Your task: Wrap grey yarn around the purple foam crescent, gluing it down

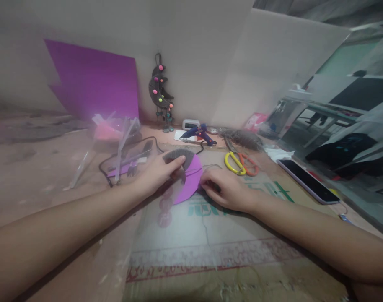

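Note:
A purple crescent-shaped cutout (191, 178) lies on a flattened cardboard sheet (210, 239), its upper tip wrapped in grey yarn (179, 154). My left hand (156, 174) rests on the wrapped tip, fingers pressed together on the yarn. My right hand (224, 188) is curled at the crescent's right edge, pinching it and a thin strand of yarn that runs across the purple surface.
Yellow and orange scissors (240, 163) lie right of the crescent. A blue glue gun (199, 134), a grey yarn bundle (241, 138), a phone (307, 180), a finished moon decoration (160, 90) on the wall, a purple sheet (94, 79) and clear glue sticks (122, 144) surround the work.

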Motion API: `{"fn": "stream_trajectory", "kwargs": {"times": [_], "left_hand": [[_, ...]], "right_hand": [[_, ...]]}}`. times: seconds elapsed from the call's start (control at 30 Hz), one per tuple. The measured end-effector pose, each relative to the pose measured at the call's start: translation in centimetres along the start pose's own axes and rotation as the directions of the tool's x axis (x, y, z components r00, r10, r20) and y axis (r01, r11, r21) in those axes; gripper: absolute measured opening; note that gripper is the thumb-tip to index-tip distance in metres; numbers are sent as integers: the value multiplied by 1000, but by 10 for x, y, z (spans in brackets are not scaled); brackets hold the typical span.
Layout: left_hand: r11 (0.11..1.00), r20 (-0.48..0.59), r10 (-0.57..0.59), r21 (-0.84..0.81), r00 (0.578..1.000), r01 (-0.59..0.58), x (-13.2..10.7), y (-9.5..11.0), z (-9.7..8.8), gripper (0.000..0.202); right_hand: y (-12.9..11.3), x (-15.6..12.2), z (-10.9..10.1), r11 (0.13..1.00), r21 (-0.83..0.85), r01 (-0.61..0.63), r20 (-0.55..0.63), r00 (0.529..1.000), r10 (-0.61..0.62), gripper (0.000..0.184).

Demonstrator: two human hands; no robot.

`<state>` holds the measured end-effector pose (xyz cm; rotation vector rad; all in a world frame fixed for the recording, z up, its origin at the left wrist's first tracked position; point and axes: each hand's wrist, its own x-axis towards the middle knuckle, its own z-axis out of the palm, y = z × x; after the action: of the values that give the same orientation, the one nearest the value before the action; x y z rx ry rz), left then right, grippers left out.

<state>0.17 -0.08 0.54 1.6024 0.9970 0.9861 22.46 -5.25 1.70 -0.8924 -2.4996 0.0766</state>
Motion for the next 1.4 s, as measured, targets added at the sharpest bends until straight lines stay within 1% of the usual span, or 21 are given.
{"fn": "stream_trajectory", "kwargs": {"times": [0.1,0.2,0.33,0.43,0.6,0.7,0.8,0.9,0.97,1.1,1.4], "left_hand": [[999,-10,-39,-26,999,39,1,-4,-1,42],[995,-9,-85,-44,996,84,1,-6,-1,45],[988,-14,-125,-88,992,124,-2,-4,2,45],[990,-9,-128,-61,992,127,-3,-1,4,44],[992,17,-97,79,995,95,-6,8,5,41],[988,52,-84,136,995,76,-7,10,4,41],[988,98,-82,135,992,69,-7,8,4,40],[993,172,-41,113,984,22,-6,6,4,36],[994,230,-16,113,973,-11,-5,6,4,33],[990,320,-27,140,947,-20,-4,8,3,34],[980,356,-11,192,934,-61,-5,6,3,37]], "right_hand": [[-1,-1,-2,999,4,-51,-51,997,51,7],[1,-2,-2,988,56,-144,-103,983,149,7],[6,-2,1,950,99,-295,-106,947,305,14],[9,-1,3,934,131,-332,-110,932,347,20],[10,1,1,946,179,-269,-152,943,297,16],[8,3,-1,957,189,-218,-140,959,246,14],[8,3,-1,960,213,-182,-111,972,208,14],[8,4,-1,951,251,-183,-75,975,208,14],[9,4,-1,945,271,-186,-56,977,208,15],[10,4,-1,945,281,-168,-46,981,188,17],[11,2,2,957,243,-158,-42,984,174,17]]}}
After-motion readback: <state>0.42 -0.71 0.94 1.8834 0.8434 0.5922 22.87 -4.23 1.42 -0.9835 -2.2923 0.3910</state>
